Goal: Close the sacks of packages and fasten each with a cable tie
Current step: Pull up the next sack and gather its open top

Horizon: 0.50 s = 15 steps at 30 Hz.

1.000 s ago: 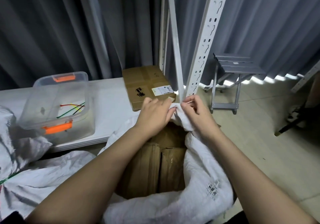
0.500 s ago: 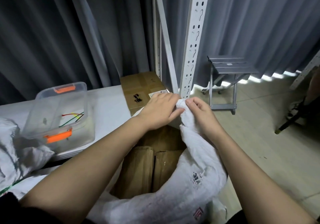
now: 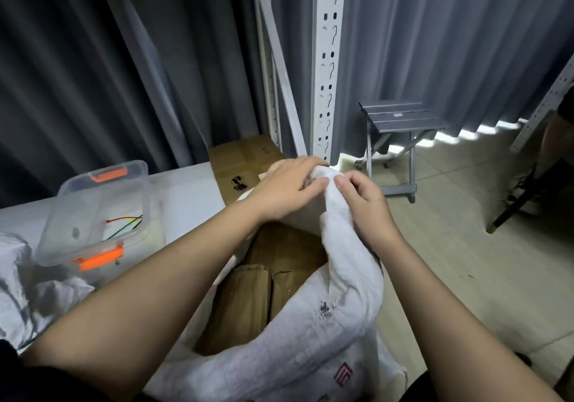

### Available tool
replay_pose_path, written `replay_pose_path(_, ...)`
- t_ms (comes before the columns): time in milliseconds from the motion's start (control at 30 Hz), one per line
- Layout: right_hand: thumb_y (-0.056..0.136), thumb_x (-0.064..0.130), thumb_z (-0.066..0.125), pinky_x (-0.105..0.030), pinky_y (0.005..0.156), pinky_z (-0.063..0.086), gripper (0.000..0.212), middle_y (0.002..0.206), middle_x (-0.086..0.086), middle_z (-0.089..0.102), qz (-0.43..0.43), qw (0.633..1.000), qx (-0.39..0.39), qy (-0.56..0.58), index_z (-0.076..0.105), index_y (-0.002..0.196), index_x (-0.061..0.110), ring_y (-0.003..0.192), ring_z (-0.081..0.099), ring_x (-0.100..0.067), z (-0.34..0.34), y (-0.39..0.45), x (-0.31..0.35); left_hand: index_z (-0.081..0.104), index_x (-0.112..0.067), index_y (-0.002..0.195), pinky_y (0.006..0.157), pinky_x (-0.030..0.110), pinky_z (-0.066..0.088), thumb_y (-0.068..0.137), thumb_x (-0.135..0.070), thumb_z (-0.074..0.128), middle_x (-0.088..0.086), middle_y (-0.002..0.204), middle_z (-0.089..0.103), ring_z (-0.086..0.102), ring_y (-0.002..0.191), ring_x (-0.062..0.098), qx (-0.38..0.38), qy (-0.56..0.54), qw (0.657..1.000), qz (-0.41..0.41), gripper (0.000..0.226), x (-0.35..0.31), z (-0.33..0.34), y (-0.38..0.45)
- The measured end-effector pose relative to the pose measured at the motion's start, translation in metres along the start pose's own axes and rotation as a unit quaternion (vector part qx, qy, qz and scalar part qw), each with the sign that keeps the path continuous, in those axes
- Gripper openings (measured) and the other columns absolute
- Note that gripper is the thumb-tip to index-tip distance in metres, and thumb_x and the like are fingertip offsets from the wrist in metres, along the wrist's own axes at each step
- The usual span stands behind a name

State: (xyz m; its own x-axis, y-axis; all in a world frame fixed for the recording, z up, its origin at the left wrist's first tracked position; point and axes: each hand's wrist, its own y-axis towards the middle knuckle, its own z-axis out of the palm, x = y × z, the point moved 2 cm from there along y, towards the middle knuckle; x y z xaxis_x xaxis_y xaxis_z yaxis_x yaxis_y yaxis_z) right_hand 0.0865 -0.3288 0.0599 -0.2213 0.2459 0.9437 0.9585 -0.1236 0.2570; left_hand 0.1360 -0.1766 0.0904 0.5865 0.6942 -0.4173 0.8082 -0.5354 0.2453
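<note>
Both hands gather the sack's far edge.
The left hand (image 3: 287, 188) and right hand (image 3: 365, 202) grip the bunched rim of the sack (image 3: 310, 349); cardboard packages (image 3: 254, 302) show inside.

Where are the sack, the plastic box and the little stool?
sack (image 3: 310, 339), head view, on the white woven cloth near its open mouth.
plastic box (image 3: 93, 215), head view, on its clear lid.
stool (image 3: 400, 118), head view, on its grey slatted seat.
</note>
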Motion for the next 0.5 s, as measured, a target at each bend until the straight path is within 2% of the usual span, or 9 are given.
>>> replay_pose_path(100, 0.099, 0.021, 0.05, -0.02, 0.064, 0.044, 0.023, 0.076, 0.001, 0.06, 0.023, 0.993, -0.018, 0.111, 0.065, 0.089, 0.007, 0.07, 0.053, -0.006, 0.001, -0.004, 0.01, 0.051, -0.02, 0.099, 0.091, 0.04, 0.037, 0.101, -0.039, 0.033, -0.008, 0.088, 0.057, 0.052, 0.086, 0.015, -0.025, 0.053, 0.998, 0.033, 0.026, -0.011, 0.0, -0.001)
replay_pose_path(167, 0.099, 0.026, 0.049, -0.023, 0.068, 0.044, 0.022, 0.079, 0.006, 0.062, 0.037, 0.995, -0.022, 0.087, 0.064, 0.092, 0.012, 0.072, 0.054, -0.004, 0.001, -0.006, 0.01, 0.044, -0.021, 0.085, 0.087, 0.042, 0.036, 0.101, -0.041, 0.03, -0.009, 0.072, 0.049, 0.048, 0.072, 0.016, -0.031, 0.096, 0.995, 0.006, 0.028, -0.012, 0.004, 0.0)
replay_pose_path(233, 0.096, 0.037, 0.051, -0.03, 0.076, 0.045, 0.017, 0.095, 0.011, 0.061, 0.052, 0.998, -0.027, -0.029, 0.057, 0.103, 0.022, 0.085, 0.057, -0.005, -0.002, -0.009, 0.008, 0.042, -0.023, 0.08, 0.088, 0.042, 0.036, 0.101, -0.041, 0.028, -0.005, 0.072, 0.052, 0.051, 0.072, 0.019, -0.038, 0.102, 0.993, -0.036, 0.031, -0.01, 0.005, 0.002)
replay_pose_path(300, 0.092, 0.048, 0.053, -0.038, 0.082, 0.048, 0.032, 0.111, 0.01, 0.056, 0.094, 0.984, -0.023, -0.146, 0.046, 0.116, 0.028, 0.097, 0.056, -0.013, -0.007, -0.02, 0.007, 0.041, -0.025, 0.073, 0.089, 0.043, 0.037, 0.101, -0.042, 0.027, -0.003, 0.074, 0.055, 0.054, 0.078, 0.022, -0.04, 0.077, 0.993, -0.084, 0.036, -0.007, 0.004, 0.004)
replay_pose_path(367, 0.09, 0.049, 0.056, -0.036, 0.078, 0.048, 0.039, 0.11, 0.008, 0.054, 0.118, 0.97, -0.028, -0.212, 0.043, 0.119, 0.026, 0.097, 0.056, -0.017, -0.011, -0.034, 0.009, 0.04, -0.026, 0.067, 0.09, 0.042, 0.035, 0.1, -0.043, 0.026, -0.004, 0.072, 0.053, 0.053, 0.083, 0.022, -0.027, 0.078, 0.99, -0.112, 0.039, -0.007, 0.004, 0.006)
replay_pose_path(433, 0.091, 0.04, 0.059, -0.033, 0.069, 0.044, 0.028, 0.103, 0.008, 0.059, 0.074, 0.975, -0.074, -0.195, 0.049, 0.112, 0.024, 0.092, 0.057, -0.018, -0.015, -0.042, 0.014, 0.047, -0.026, 0.072, 0.093, 0.04, 0.03, 0.1, -0.04, 0.028, -0.005, 0.077, 0.055, 0.053, 0.09, 0.02, -0.029, 0.082, 0.991, -0.103, 0.037, -0.012, 0.002, 0.008)
replay_pose_path(500, 0.092, 0.029, 0.06, -0.03, 0.066, 0.044, 0.008, 0.091, 0.009, 0.064, 0.006, 0.987, -0.109, -0.121, 0.058, 0.098, 0.024, 0.085, 0.059, -0.014, -0.019, -0.044, 0.019, 0.058, -0.025, 0.098, 0.099, 0.037, 0.03, 0.099, -0.033, 0.033, -0.005, 0.101, 0.063, 0.054, 0.105, 0.017, -0.049, 0.02, 0.997, -0.05, 0.027, -0.022, -0.005, 0.007)
